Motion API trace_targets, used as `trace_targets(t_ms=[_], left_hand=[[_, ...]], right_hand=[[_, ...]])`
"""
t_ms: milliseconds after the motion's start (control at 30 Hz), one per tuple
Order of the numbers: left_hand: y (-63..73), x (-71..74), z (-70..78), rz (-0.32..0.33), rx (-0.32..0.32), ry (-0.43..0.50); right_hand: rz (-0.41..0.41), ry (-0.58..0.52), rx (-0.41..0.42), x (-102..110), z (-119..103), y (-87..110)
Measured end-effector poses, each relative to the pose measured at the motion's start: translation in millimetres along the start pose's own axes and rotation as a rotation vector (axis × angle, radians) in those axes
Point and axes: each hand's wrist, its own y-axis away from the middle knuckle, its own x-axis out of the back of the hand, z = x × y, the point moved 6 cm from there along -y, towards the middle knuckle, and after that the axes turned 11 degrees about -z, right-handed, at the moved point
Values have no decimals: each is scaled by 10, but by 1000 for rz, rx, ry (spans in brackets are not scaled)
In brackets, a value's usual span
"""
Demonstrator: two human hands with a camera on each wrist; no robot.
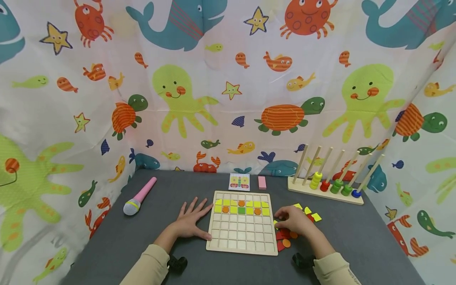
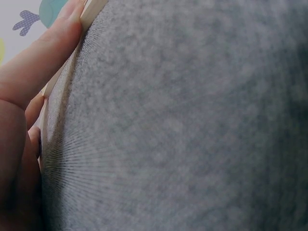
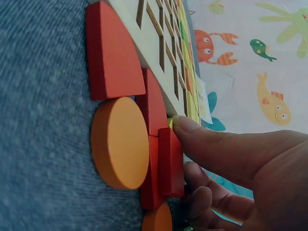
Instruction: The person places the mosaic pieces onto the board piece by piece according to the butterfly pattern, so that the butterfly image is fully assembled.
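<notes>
A wooden grid board [image 1: 242, 241] lies on the table, its upper cells filled with yellow squares, orange discs and a green square [image 1: 242, 210]. My left hand [image 1: 190, 221] is spread flat at the board's left edge; thumb and fingertips touch the rim, the thumb also showing in the left wrist view. Just off the right edge, my right hand [image 1: 293, 219] has bent fingers, with its thumb tip against a yellow piece [image 3: 170, 123], mostly hidden. Below it lie red pieces [image 3: 115, 53] and orange discs [image 3: 127, 144].
More yellow pieces [image 1: 316, 217] lie beyond my right hand. A pattern card [image 1: 239, 181] and pink block [image 1: 261, 182] stand behind the board. A pink toy microphone [image 1: 140, 196] is at left; a peg rack with coloured rings [image 1: 325, 190] is at back right.
</notes>
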Motion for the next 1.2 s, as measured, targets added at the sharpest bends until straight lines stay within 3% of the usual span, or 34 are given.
trace_targets(t_ms=[233,467,1000,1200], left_hand=[[-6,-12,-6,4,-28,35],[5,-2,18,7,-3,0],[0,-9,4,3,-30,50],[4,4,11,11,-35,41]], right_hand=[[1,-7,0,-18,26,-6],[17,-28,-29,-11,74,-23],[17,-25,-58,-35,-17,4],[68,-55,-34,30,-52,-10]])
